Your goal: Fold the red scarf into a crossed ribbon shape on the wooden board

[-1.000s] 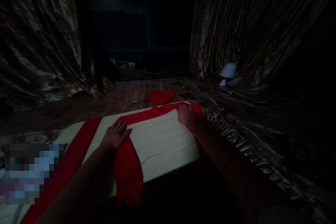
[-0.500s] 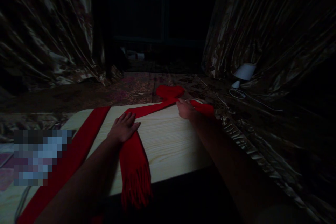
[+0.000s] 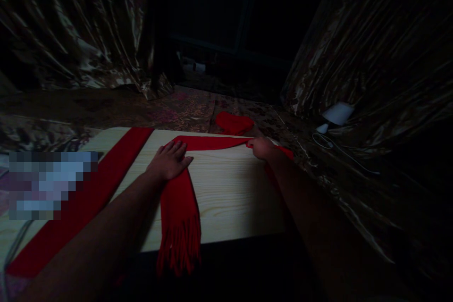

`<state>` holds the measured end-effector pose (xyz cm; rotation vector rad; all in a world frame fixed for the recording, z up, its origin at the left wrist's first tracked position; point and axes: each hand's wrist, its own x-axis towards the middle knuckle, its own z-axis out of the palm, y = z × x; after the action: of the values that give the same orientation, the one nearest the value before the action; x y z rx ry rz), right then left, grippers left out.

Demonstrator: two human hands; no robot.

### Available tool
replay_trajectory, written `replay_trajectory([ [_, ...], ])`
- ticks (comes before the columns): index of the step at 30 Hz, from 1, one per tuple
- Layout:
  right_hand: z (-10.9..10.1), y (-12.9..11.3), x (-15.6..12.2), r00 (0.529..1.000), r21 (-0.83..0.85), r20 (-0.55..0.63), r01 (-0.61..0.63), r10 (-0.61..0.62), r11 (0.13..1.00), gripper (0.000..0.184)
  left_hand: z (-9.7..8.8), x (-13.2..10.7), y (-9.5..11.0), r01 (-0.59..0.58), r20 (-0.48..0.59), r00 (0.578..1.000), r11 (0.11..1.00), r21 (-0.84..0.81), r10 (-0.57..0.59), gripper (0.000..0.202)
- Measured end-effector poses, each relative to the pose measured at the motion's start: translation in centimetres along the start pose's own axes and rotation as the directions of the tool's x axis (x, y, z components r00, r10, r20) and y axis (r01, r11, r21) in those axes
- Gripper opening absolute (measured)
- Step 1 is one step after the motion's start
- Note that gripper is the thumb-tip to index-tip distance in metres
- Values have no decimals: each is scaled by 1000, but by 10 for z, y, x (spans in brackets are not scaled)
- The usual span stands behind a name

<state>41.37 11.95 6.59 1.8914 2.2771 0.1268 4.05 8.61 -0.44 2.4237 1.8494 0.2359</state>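
Observation:
A red scarf with a fringed end lies over a pale wooden table. Flat on its fold rests my left hand, fingers spread, pressing the cloth down. From there the scarf runs right along the far edge to my right hand, whose fingers are closed on it. More red cloth shows past that hand and beneath the right forearm. On the left, another straight red strip crosses the table diagonally; whether it joins the scarf I cannot tell. The fringe hangs over the near edge.
Beyond the table, a red bundle lies on a patterned cover. A white lamp with a cord stands at the right. A blurred-out patch covers something at the left, near a grey cable. Curtains hang on both sides.
My right hand has shifted slightly right, drawing the scarf's upper stretch straighter along the far edge. My left hand stays flat on the fold. The view has tilted.

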Motion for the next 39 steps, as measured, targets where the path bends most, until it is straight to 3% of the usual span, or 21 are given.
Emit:
replay_trajectory([
  [5, -3, 10, -8, 993, 42, -25, -116, 117, 992, 44, 3, 2, -2, -3, -1, 1000, 1000, -9, 3, 79],
  [8, -13, 0, -11, 975, 109, -129, -166, 179, 980, 39, 5, 4, -3, -11, -9, 1000, 1000, -13, 11, 80],
  [11, -28, -21, -11, 973, 293, -161, -112, 164, 950, 34, 8, 5, -4, -19, -26, 999, 1000, -22, 18, 81],
  [13, -37, -35, -10, 979, 515, -86, -115, 185, 849, 34, 9, 5, -5, -16, -31, 999, 1000, -26, 15, 80],
  [16, -40, -52, -12, 982, 843, 92, -164, 164, 512, 43, 9, 5, -6, -11, -30, 1000, 999, -36, 10, 80],
  [18, -35, -59, -15, 980, 929, 146, -184, 139, 322, 50, 8, 5, -6, -10, -27, 1000, 999, -47, 9, 80],
  [20, -24, -64, -18, 971, 940, 172, -211, 164, 269, 56, 7, 4, -5, -9, -22, 1000, 998, -58, 8, 81],
  [22, -12, -66, -18, 952, 906, 201, -270, 230, 326, 59, 5, 3, -4, -7, -16, 1000, 998, -67, 6, 81],
  [24, -4, -65, -17, 942, 850, 172, -290, 288, 439, 60, 4, 3, -3, -4, -12, 1000, 998, -69, 3, 81],
  [28, -7, -54, -23, 928, 627, -108, -214, 355, 749, 48, 5, 2, -5, -13, -23, 1000, 998, -64, 11, 82],
  [30, -13, -44, -35, 928, 462, -154, -235, 339, 855, 36, 6, 2, -6, -20, -29, 999, 998, -66, 18, 82],
  [32, -16, -33, -51, 958, 312, -81, -238, 276, 920, 38, 6, 2, -6, -19, -29, 999, 998, -64, 17, 81],
  [36, -8, -12, -85, 986, 178, 112, -146, 128, 973, 88, 4, 3, -4, 14, -14, 1000, 999, -41, -15, 79],
  [37, -4, -10, -91, 986, 192, 137, -123, 98, 974, 92, 3, 3, -3, 19, -10, 1000, 999, -35, -19, 79],
  [39, -1, -10, -102, 985, 236, 164, -88, 50, 968, 75, 3, 3, -3, 12, -11, 1000, 999, -30, -13, 78],
])
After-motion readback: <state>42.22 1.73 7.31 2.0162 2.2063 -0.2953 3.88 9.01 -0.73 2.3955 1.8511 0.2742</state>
